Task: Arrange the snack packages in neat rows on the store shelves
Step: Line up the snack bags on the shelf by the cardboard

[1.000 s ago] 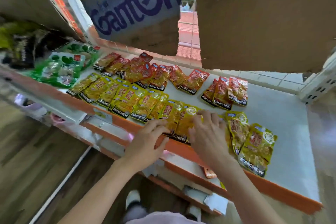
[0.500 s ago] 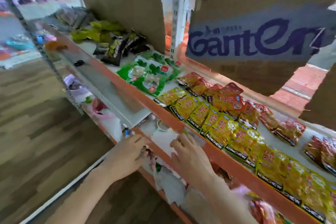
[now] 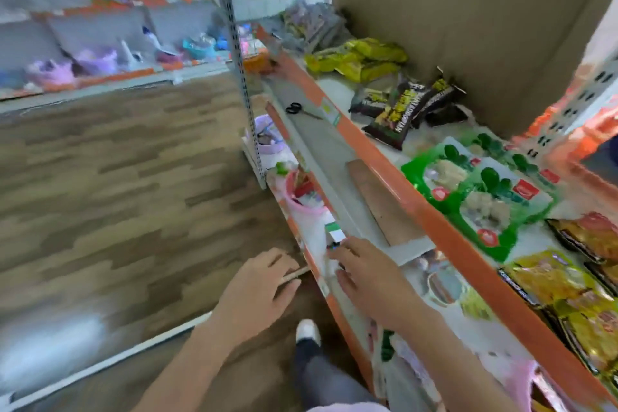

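1. Hovering low in the frame, the left hand [image 3: 264,288] hangs over the wooden floor [image 3: 117,194] with fingers loosely spread, holding nothing.
2. Just right of it, the right hand [image 3: 368,278] reaches over the lower shelf [image 3: 337,311]; its fingers are relaxed and grip nothing, with fingertips near a small green-and-white carton [image 3: 335,233].
3. On the upper shelf [image 3: 444,234], along the right side, lie the snack packages: green packets [image 3: 481,197] at middle right, yellow packets [image 3: 561,291] at lower right, black packets [image 3: 401,107] and yellow-green bags [image 3: 361,60] further up.
4. Scissors [image 3: 297,109] rest on the grey ledge left of the orange shelf edge.
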`<state>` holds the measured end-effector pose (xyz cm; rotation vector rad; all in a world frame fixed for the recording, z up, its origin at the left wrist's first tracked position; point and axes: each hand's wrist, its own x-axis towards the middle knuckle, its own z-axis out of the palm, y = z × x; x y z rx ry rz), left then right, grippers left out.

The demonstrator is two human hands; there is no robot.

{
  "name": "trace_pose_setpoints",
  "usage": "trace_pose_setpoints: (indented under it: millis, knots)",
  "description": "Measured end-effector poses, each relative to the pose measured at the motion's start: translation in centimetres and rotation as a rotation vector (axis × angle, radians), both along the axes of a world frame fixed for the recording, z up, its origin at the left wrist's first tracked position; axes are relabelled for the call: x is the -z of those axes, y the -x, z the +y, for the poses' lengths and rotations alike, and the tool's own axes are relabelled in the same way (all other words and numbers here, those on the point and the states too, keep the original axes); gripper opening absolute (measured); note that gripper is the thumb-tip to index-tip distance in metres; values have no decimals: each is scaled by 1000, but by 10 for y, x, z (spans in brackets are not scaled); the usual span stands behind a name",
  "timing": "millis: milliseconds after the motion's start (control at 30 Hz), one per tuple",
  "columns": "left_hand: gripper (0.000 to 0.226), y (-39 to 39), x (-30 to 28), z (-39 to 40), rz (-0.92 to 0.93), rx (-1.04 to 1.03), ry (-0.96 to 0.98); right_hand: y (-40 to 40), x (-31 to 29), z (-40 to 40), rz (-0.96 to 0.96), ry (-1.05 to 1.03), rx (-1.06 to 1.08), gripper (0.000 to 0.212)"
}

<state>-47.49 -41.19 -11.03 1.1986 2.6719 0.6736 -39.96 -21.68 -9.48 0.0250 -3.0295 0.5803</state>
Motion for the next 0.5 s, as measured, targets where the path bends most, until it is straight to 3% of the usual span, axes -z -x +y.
trace_pose_setpoints:
  millis: [167,300,500]
  knots:
    - [29,97,-3,7,27,-66,64,116,15,19,68,-13,-89,37]
    - [29,199,-38,26,112,-84,72,215,5,35,130,13,-99,37]
    - [31,296,-57,65,114,-153,-45,307,-11,59,118,37,-52,32]
